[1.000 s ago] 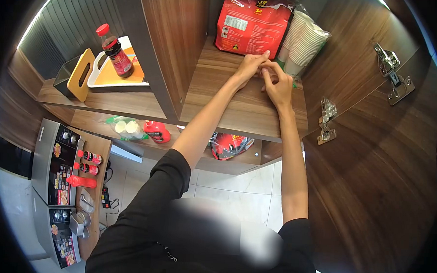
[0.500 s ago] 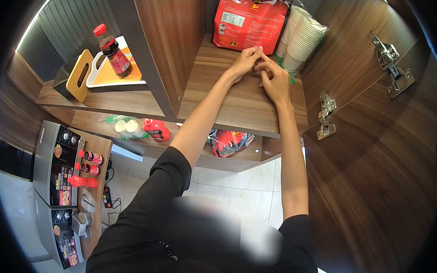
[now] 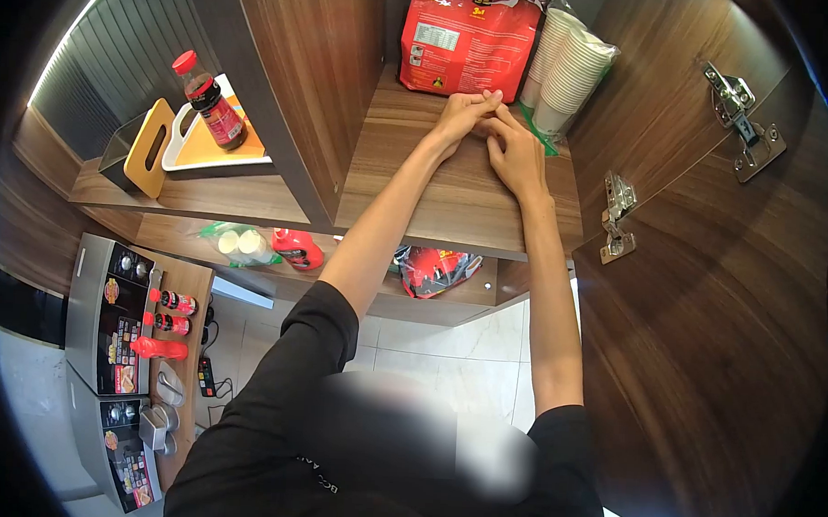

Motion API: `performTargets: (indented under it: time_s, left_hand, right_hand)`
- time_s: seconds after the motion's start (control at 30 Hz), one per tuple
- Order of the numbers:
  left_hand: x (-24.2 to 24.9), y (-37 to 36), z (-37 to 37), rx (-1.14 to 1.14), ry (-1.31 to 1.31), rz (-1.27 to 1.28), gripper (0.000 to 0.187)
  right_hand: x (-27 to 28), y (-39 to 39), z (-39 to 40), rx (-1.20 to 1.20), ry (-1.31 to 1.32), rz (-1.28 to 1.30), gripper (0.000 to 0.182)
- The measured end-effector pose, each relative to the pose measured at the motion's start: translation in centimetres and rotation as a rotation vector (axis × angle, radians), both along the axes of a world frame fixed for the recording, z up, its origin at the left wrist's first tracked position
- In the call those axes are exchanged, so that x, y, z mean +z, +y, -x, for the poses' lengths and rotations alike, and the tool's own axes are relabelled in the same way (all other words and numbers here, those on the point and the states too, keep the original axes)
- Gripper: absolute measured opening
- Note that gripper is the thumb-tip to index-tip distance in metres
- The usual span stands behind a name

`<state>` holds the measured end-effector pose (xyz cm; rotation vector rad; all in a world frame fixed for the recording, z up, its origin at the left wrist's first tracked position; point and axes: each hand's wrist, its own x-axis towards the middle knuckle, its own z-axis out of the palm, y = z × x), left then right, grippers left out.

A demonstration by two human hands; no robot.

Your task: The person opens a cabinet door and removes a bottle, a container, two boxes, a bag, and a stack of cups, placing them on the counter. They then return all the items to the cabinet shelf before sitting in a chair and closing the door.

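Note:
My left hand [image 3: 462, 119] is over the cabinet shelf [image 3: 399, 179], its fingers stretched toward my right hand [image 3: 518, 157]. The fingers of both hands meet and overlap; the right thumb stands apart. No object shows in either hand, though the overlapping fingers hide part of the space between them. Just behind the fingertips stands a red coffee bag [image 3: 470, 44], upright against the back. To its right lean stacked paper cups [image 3: 570, 76] in a clear plastic sleeve with a green edge, close to my right hand.
An open cabinet door [image 3: 699, 299] with metal hinges [image 3: 621, 212] is at right. In the left compartment, a sauce bottle [image 3: 219, 111] stands on a tray beside a yellow board [image 3: 147, 150]. Below are a red jug [image 3: 296, 249], bagged cups [image 3: 246, 244] and ovens [image 3: 111, 319].
My right hand's fingers have shifted and lie closer against the left fingers. The view has moved slightly; the bag and cups stay in place.

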<state>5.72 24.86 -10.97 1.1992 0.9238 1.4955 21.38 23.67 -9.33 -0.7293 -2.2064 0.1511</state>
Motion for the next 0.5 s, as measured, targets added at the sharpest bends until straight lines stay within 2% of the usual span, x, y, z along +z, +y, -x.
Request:
performTargets:
  time_s: [0.13, 0.23, 0.5]
  left_hand:
    - [0.1, -0.03, 0.1, -0.045, -0.173, -0.021, 0.043]
    - [-0.04, 0.15, 0.28, -0.06, -0.227, -0.053, 0.042]
    - [0.53, -0.28, -0.03, 0.036, -0.249, 0.033, 0.04]
  right_hand:
    - [-0.14, 0.04, 0.3, 0.034, 0.043, 0.1, 0.019]
    - [-0.32, 0.26, 0.28, 0.073, 0.007, 0.06, 0.018]
    - [-0.07, -0.18, 0.83, 0.057, 0.001, 0.015, 0.016]
